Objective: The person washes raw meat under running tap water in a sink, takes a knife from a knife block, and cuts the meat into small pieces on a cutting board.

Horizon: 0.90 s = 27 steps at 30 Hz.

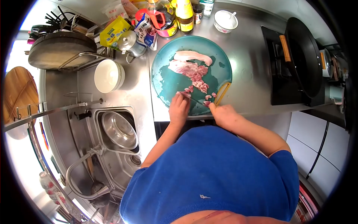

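Observation:
A round green cutting board [164, 48] lies on the counter with raw meat on it. Near its front edge my left hand [179, 109] presses bent fingertips on a small piece of meat [187, 95]. My right hand [225, 115] is closed around the handle of a knife [199, 102], whose blade points left toward my left fingers. Small cut pieces [207, 97] lie just beyond the blade. Farther up the board are a chopped heap [201, 86], a larger slab of meat [186, 68] and a long pale strip [192, 56].
Seasoning bottles [184, 16] and bags stand behind the board, beside a metal pot [130, 44]. A white bowl [109, 76] is at the left, above a sink holding a steel basin [119, 130]. At the right, a black wok [304, 59] leans by the stove [274, 89].

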Tool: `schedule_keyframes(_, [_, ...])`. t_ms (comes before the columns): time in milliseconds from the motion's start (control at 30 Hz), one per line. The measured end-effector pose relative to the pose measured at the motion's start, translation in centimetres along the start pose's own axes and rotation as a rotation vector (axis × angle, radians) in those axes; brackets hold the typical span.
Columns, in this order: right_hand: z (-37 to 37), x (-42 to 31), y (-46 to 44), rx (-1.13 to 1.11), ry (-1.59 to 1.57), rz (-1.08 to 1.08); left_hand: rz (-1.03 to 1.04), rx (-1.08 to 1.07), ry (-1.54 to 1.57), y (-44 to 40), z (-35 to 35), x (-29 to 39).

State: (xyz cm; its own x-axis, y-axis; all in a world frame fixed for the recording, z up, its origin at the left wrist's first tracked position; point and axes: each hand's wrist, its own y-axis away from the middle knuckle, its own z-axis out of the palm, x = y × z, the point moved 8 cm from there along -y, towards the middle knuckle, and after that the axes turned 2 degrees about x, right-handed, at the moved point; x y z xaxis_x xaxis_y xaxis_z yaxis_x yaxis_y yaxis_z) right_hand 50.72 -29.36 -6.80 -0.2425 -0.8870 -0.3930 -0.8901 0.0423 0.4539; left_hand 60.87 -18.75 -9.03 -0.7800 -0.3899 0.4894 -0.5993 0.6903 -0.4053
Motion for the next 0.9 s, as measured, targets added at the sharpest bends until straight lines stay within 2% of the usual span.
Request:
schedule_keyframes(33, [0.5, 0.0, -0.9, -0.001, 0.000, -0.001, 0.004, 0.011, 0.001, 0.0, -0.1, 0.0])
schedule_keyframes(167, [0.3, -2.5, -7.8, 0.275, -0.079, -0.134, -0.049, -0.046, 0.015, 0.1, 0.3, -0.5])
schedule_keyframes(267, [0.1, -2.6, -8.3, 0.236, -0.099, -0.119, -0.057, -0.017, 0.036, 0.1, 0.2, -0.9])
schedule_keyframes(400, [0.9, -0.2, -3.4, 0.148, -0.055, -0.076, -0.060, 0.040, 0.069, -0.2, -0.2, -0.9])
schedule_keyframes(467, [2.0, 1.1, -3.2, 0.018, -0.131, 0.100, -0.053, 0.039, 0.064, -0.2, -0.1, -0.9])
schedule_keyframes(567, [1.3, -1.6, -8.8, 0.208, -0.192, -0.031, -0.041, 0.005, 0.066, 0.0, 0.0, -0.8])
schedule_keyframes(633, [0.9, -2.6, -9.6, 0.244, -0.175, -0.049, -0.052, -0.008, 0.061, 0.1, -0.2, -0.8])
schedule_keyframes(800, [3.9, 2.1, -4.0, 0.127, -0.137, 0.097, -0.119, 0.013, 0.128, 0.6, -0.9, -1.9])
schedule_keyframes(900, [0.6, 3.2, -2.3, 0.115, -0.097, 0.128, -0.125, 0.012, 0.140, 0.1, -1.8, -1.6])
